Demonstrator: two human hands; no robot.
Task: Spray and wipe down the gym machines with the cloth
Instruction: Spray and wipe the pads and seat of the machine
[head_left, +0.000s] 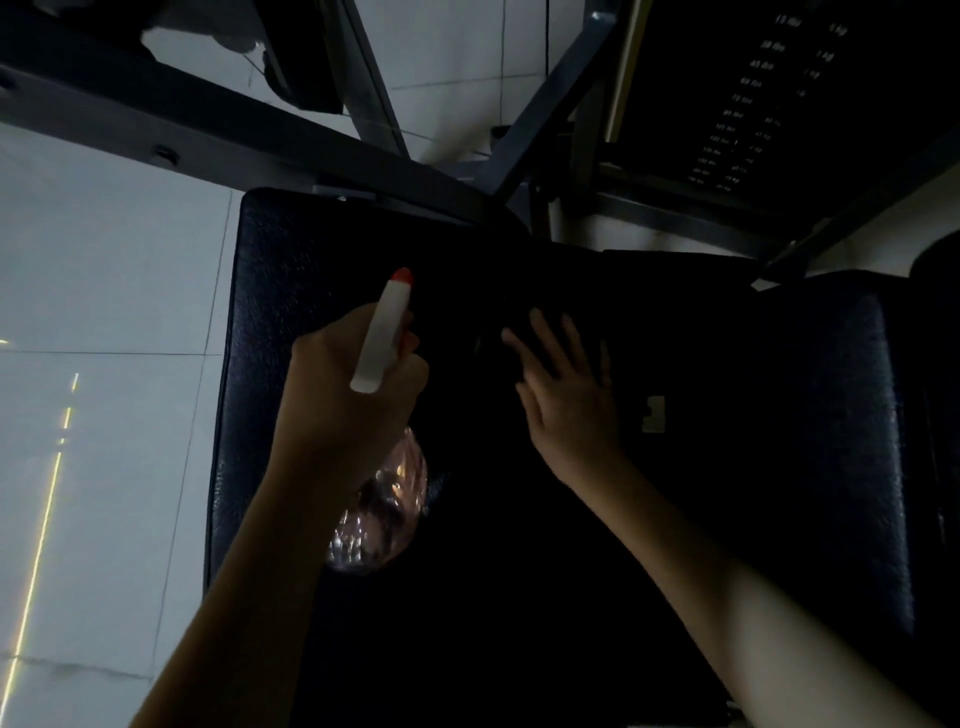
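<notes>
Left hand (353, 400) grips the spray bottle (382, 332) by the left edge of the bench (270, 249). Right hand (566, 400) lies flat mid-frame, fingers spread. Open floor (104, 260) at left.

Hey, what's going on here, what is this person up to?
A person is working at a gym machine's dark padded seat in dim light. The left hand grips a spray bottle, its red nozzle pointing out over the pad. The right hand lies flat on the pad with fingers spread. It is too dark to tell whether a cloth is under it. The weight stack stands behind.
</notes>
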